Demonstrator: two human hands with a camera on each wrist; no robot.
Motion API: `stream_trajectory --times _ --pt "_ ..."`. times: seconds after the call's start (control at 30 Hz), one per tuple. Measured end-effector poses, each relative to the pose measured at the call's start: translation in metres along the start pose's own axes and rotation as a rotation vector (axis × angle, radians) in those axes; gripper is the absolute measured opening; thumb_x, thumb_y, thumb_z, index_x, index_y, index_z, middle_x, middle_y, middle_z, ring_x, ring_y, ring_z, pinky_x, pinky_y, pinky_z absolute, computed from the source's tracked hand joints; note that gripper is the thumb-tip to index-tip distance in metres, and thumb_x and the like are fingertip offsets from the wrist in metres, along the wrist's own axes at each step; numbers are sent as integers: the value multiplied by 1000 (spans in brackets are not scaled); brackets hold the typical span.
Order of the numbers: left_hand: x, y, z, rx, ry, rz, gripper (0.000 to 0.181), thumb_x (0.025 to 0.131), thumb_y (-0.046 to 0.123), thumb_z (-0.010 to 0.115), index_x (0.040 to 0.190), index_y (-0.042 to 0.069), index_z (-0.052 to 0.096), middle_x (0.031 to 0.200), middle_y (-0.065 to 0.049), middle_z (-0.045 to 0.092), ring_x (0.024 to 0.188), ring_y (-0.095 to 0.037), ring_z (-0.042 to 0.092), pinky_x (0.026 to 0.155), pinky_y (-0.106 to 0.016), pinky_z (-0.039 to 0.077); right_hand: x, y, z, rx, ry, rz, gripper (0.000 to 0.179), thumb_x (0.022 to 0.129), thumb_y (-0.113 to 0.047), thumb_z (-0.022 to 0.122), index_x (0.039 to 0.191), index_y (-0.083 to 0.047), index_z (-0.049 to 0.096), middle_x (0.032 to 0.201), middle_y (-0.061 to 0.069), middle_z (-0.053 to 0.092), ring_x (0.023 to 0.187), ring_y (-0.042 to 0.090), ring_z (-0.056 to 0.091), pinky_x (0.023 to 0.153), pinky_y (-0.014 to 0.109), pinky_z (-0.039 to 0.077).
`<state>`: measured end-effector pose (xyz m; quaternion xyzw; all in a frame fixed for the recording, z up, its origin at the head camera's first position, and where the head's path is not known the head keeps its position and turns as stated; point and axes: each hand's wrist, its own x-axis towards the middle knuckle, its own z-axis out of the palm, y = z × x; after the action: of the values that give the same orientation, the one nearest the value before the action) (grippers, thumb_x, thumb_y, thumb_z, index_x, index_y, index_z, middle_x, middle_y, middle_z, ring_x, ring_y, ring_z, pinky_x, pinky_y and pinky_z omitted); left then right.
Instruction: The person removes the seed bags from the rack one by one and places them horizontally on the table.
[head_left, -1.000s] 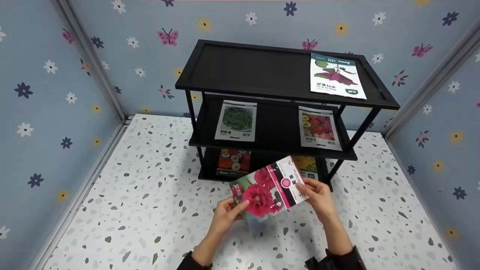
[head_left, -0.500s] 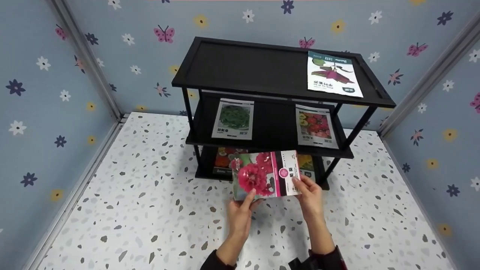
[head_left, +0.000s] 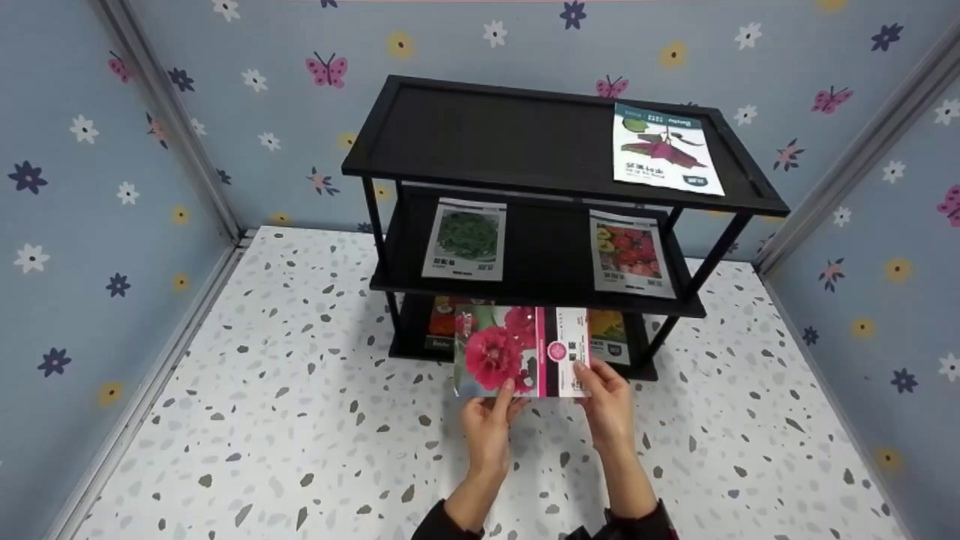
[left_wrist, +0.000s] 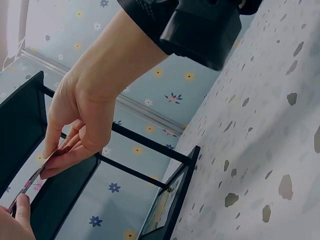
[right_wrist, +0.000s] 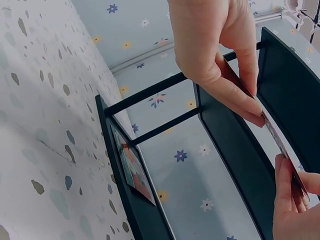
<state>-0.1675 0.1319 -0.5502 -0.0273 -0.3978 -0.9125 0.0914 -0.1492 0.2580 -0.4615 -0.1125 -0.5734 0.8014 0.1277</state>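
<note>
A seed packet (head_left: 493,358) with bright pink double flowers is held sideways in front of the shelf's lower part, picture side up. My left hand (head_left: 489,435) pinches its near edge below the flower, thumb on top and fingers underneath. At the packet's white, lettered end, my right hand (head_left: 609,409) pinches the near right corner the same way. Both wrist views show the packet (right_wrist: 275,134) almost edge-on between the two hands. It overlaps the bottom tier of the black shelf rack (head_left: 487,131) and partly hides two packets there, an orange-red one (head_left: 441,322) and a yellow one (head_left: 609,330).
On the rack's middle tier lie a green leafy packet (head_left: 466,238) at left and a red-and-yellow flower packet (head_left: 631,256) at right. A white packet with purple leaves (head_left: 666,148) lies at the top tier's right end. Flowered walls (head_left: 60,225) enclose the speckled floor (head_left: 300,420).
The pink-flower packet has turned from a slant to nearly level and shifted slightly left. My left hand has moved right along its near edge; my right hand has moved slightly left.
</note>
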Motion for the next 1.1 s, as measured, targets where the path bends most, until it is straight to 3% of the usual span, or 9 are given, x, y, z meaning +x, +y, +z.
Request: stream_trajectory --times 0.17,0.27,0.3,0.37,0.53,0.6,0.83,1.0,1.1 --pt "-2 20 2 11 -32 -39 25 88 5 57 105 -13 56 96 -20 63 80 -26 65 71 -36 53 11 8 -16 -3 -144 -16 31 86 -10 60 107 12 52 87 10 60 75 16 60 62 24 51" --pt "-11 69 24 57 -17 -101 27 87 4 58 101 -18 53 92 -21 63 77 -23 65 71 -36 53 16 8 -24 -71 -194 -30 46 82 -21 66 109 13 52 89 13 61 76 17 61 63 25 52" --pt "-10 72 23 70 -17 -119 27 86 5 59 100 -18 53 91 -21 64 74 -23 66 70 -36 53 18 6 -26 -96 -199 -20 49 82 -23 66 111 14 51 90 14 62 76 18 61 63 25 52" --pt "-4 52 6 47 -80 -83 27 85 7 61 100 -14 55 90 -19 64 73 -22 66 68 -34 53 20 2 -29 -130 -199 12 49 84 -20 64 114 15 49 90 16 62 75 19 62 63 26 52" --pt "-2 55 -5 105 -131 -146 30 84 9 63 102 -13 55 90 -19 64 73 -22 65 68 -34 53 18 -15 -28 -233 -143 105 37 90 -8 54 116 17 45 84 16 62 70 19 62 60 26 53" --pt "-6 79 5 171 -105 -229 32 83 7 63 102 -17 53 87 -19 64 71 -20 65 69 -36 53 19 -16 -30 -250 -142 115 34 90 -6 53 115 17 46 82 15 62 67 19 62 59 26 53" --pt "-6 92 1 246 -141 -353 24 85 -2 56 105 -16 54 81 -10 64 69 -16 63 70 -38 53 17 -14 -39 -260 -182 82 26 88 -2 54 106 17 55 82 15 64 65 20 62 56 29 53" --pt "-5 90 -2 264 -166 -343 21 86 -1 56 100 -16 55 79 -11 65 68 -17 64 70 -39 53 14 -13 -41 -240 -191 71 24 87 1 55 105 18 55 81 13 66 66 20 63 57 28 53" --pt "-6 85 -1 256 -175 -284 23 86 5 58 97 -16 56 81 -15 65 69 -20 64 68 -39 53 11 -11 -39 -202 -164 53 26 87 1 55 105 19 54 82 13 66 66 19 63 57 27 53"
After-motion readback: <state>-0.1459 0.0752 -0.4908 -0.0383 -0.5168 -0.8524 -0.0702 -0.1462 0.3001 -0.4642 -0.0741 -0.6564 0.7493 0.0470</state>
